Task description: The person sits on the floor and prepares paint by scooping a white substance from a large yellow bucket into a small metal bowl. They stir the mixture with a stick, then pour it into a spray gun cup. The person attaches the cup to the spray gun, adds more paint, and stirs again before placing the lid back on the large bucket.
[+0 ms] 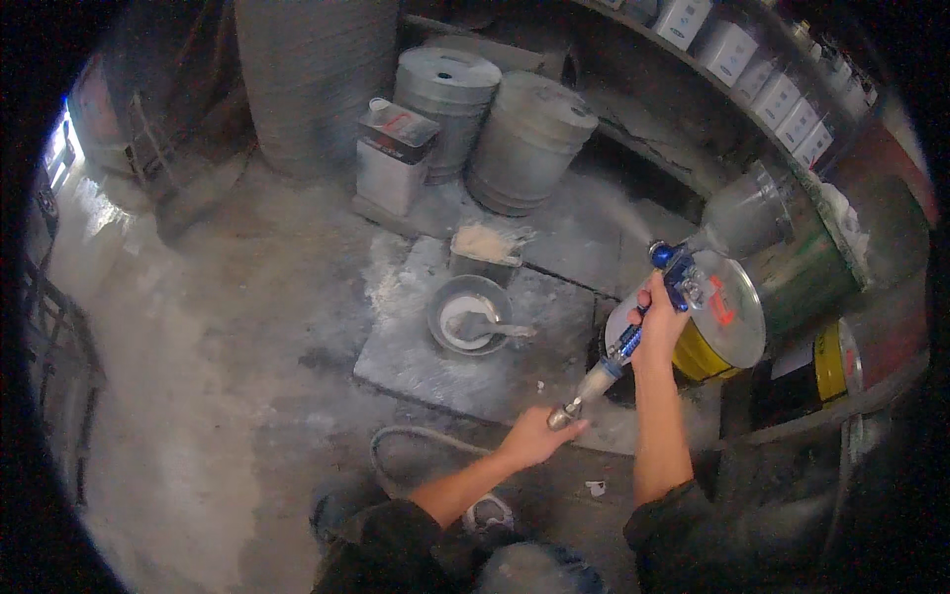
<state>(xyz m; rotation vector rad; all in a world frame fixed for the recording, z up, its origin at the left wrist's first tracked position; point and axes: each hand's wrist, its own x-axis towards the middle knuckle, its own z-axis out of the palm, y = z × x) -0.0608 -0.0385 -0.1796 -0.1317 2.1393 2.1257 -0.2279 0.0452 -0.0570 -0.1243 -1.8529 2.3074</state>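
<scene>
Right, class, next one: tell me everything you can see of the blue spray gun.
The spray gun is glossy blue, with silvery, metal-looking parts on its body and a rounded blue nozzle. It is tilted, nozzle toward the upper left of the picture, where a faint pale mist shows. The right hand wraps its handle. Below, a pale section leads to a metal fitting, held by the left hand. It shows in front of a yellow-banded drum.

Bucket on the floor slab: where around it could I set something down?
Widest is the bare floor left of the slab; the slab's strip left of the bucket looks free too. Crowded: beyond the bucket, a heaped tin and grey drums; to its right, the right hand, spray gun and yellow-banded drum.
</scene>
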